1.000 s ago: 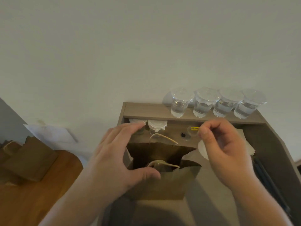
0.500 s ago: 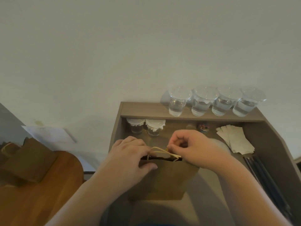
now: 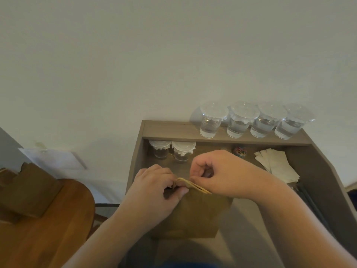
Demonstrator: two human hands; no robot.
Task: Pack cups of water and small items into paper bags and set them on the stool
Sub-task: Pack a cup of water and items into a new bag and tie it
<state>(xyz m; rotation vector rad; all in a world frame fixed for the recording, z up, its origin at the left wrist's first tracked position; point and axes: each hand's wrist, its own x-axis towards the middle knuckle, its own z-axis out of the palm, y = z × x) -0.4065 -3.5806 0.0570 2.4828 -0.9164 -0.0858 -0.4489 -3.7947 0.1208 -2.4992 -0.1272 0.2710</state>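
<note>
Both forearms reach in from below and meet over the mouth of the brown paper bag [image 3: 195, 215], which stands upright on the grey-brown worktop [image 3: 249, 233]. The left hand [image 3: 154, 187] lies knuckles-up at the bag's top left corner, and its grip is closed, with thumb and curled fingers pinching the top edge. The right hand [image 3: 218, 175] arches over the top from the right, with its fingers curled in a tight grip on the pale twine handles [image 3: 193, 185]. Four clear cups of water [image 3: 210, 122] line the raised shelf [image 3: 173, 131] behind. Two covered cups [image 3: 182, 151] stand under the shelf. A second paper bag [image 3: 29, 190] sits on the wooden stool [image 3: 58, 225] to the left. No writing is legible.
</note>
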